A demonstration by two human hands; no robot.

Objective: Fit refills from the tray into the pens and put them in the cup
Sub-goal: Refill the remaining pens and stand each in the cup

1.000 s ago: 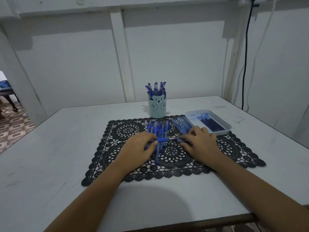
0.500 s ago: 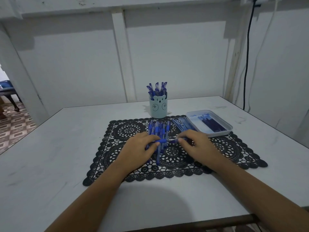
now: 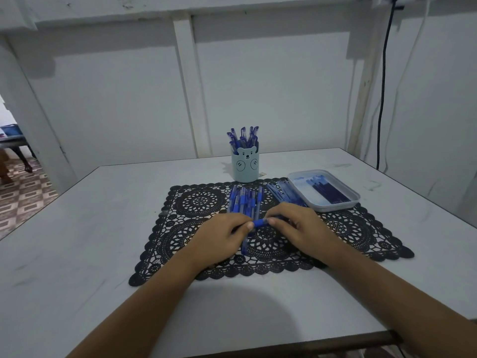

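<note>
A blue pen (image 3: 259,223) lies crosswise between both hands over the black lace mat (image 3: 196,202). My left hand (image 3: 219,239) pinches its left end and my right hand (image 3: 299,228) grips its right part; only a short blue section shows between the fingertips. Behind the hands lies a row of blue pens (image 3: 244,200), and a second bunch of pale blue barrels (image 3: 286,193) rests beside the tray. The white tray (image 3: 335,206) at the right holds dark refills (image 3: 327,192). The light blue bear cup (image 3: 245,167) stands behind the mat with several pens upright in it.
The white table (image 3: 77,241) ends near my body at a dark front edge. A white wall rises close behind the cup. A black cable (image 3: 382,99) hangs down the wall at the right. The floor drops off at the table's left side.
The two hands have come closer together along the pen, so less of it shows between the fingers. Everything else stays put.
</note>
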